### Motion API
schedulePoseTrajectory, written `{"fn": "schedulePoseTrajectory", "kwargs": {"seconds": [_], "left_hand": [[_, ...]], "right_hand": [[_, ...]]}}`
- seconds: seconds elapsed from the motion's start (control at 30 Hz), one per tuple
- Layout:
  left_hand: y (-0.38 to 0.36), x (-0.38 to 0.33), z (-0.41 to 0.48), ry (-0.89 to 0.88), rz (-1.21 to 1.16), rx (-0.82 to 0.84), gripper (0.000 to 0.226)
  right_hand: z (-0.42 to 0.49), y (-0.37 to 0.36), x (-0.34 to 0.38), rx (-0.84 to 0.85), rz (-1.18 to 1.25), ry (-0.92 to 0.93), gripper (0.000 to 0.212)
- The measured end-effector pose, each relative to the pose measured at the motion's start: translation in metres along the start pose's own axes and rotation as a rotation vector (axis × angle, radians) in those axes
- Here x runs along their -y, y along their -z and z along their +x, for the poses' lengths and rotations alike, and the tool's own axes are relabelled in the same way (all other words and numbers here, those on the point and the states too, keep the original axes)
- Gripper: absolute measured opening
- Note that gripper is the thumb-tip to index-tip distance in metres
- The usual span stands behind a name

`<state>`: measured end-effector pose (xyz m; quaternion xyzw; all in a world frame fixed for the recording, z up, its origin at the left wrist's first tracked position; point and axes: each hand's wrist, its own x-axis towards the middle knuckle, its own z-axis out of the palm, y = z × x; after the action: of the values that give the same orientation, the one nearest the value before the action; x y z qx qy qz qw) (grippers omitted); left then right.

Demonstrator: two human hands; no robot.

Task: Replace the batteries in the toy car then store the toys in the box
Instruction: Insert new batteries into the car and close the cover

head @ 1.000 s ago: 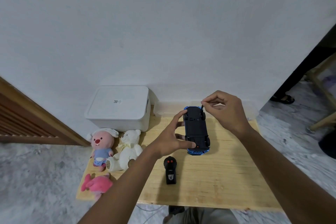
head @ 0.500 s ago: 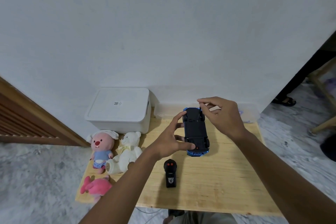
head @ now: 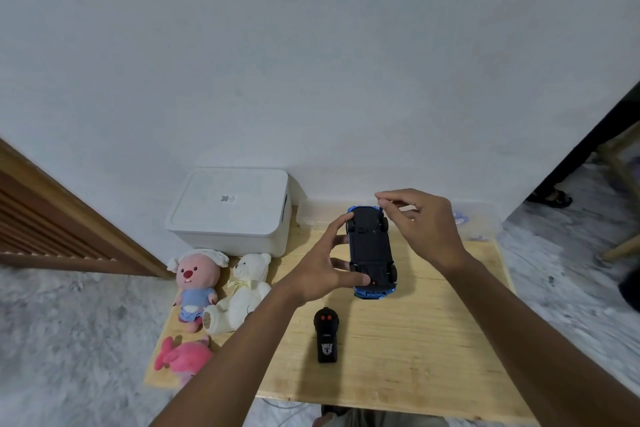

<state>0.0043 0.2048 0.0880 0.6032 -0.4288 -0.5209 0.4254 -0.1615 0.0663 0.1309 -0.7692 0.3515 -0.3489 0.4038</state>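
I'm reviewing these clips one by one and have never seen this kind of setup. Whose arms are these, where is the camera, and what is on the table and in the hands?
There is no machine here: a person wears a wide-angle camera on the head, looking forward and down, so the two bare arms are their own. The left hand grips a blue toy car turned upside down, its black underside facing up. The right hand has its fingertips pinched at the car's far end; whether it holds anything small is not visible. They work over a low light wooden table. On it lie a black remote control with two red buttons, a white lidded storage box, a pink plush animal in a white hat, a white teddy bear, a bright pink plush toy and a clear plastic container.
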Motion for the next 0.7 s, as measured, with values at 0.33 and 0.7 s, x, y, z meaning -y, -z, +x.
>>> {"fn": "schedulePoseTrajectory", "kwargs": {"seconds": [0.33, 0.7], "left_hand": [[0.000, 0.001, 0.002, 0.002, -0.021, 0.004, 0.103], [0.000, -0.003, 0.015, 0.002, -0.006, 0.024, 0.103]], "right_hand": [[0.003, -0.005, -0.004, -0.042, -0.043, 0.108, 0.012], [0.011, 0.001, -0.004, -0.039, -0.010, 0.017, 0.011]]}}
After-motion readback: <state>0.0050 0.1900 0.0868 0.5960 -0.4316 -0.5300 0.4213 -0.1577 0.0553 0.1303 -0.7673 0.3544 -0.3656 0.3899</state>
